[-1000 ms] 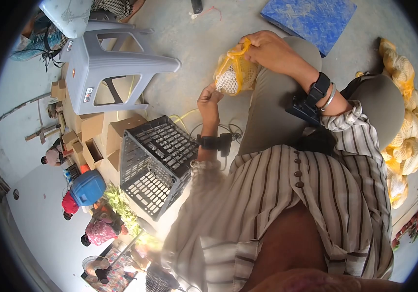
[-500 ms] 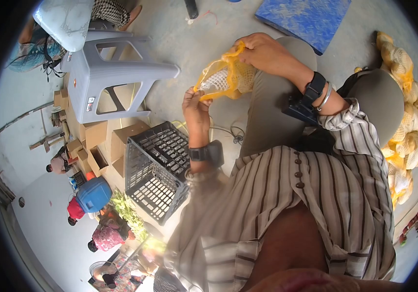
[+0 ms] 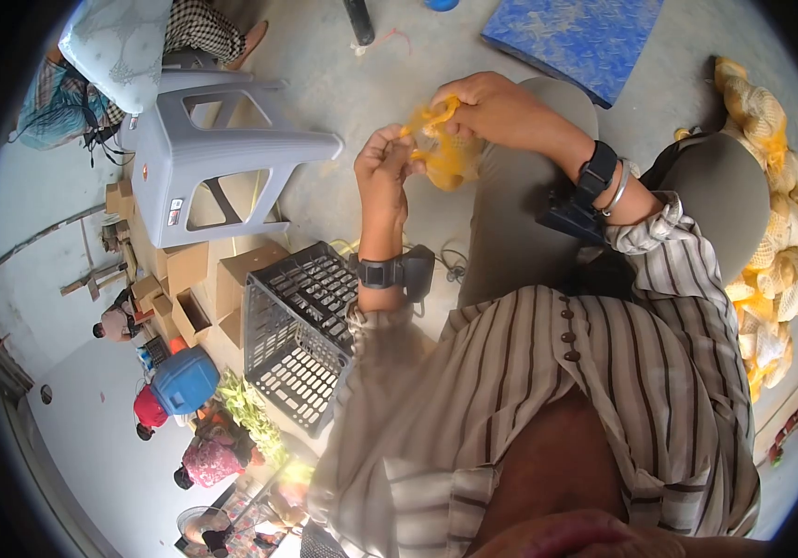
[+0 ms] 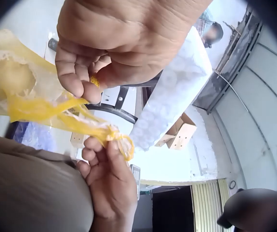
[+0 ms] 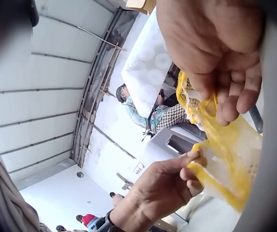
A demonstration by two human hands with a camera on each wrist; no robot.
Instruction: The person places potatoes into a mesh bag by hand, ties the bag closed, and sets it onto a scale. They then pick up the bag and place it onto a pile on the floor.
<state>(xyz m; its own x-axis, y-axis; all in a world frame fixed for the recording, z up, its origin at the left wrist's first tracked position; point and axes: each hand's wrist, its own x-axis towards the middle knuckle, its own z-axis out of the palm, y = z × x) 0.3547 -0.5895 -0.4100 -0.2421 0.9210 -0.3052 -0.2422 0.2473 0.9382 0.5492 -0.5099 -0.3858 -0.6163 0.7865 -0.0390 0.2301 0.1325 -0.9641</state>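
A yellow mesh bag (image 3: 447, 166) is held between both hands beside the knee. My left hand (image 3: 383, 172) pinches one edge of its mouth, also seen in the right wrist view, where the left hand (image 5: 160, 186) has thumb and fingertips on the yellow edge. The right hand (image 3: 497, 110) grips the gathered top; in the left wrist view the right hand (image 4: 110, 181) pinches a bunched end of netting. Inside the bag, a round pale item (image 4: 14, 79) wrapped in white net shows at the left. The bag is blurred in the head view.
Filled yellow mesh bags (image 3: 776, 251) lie in a row on the floor at right. A blue platform (image 3: 576, 42) lies ahead, a grey stool (image 3: 232, 139) ahead left. A black crate (image 3: 301, 325) stands near the left forearm. Cardboard boxes (image 3: 190, 316) and several people are farther left.
The left hand first moved left, stretching the bag mouth wide, then came up and closer to the right hand. The right hand shifted slightly left, still gripping the bag. The bag now looks more bunched.
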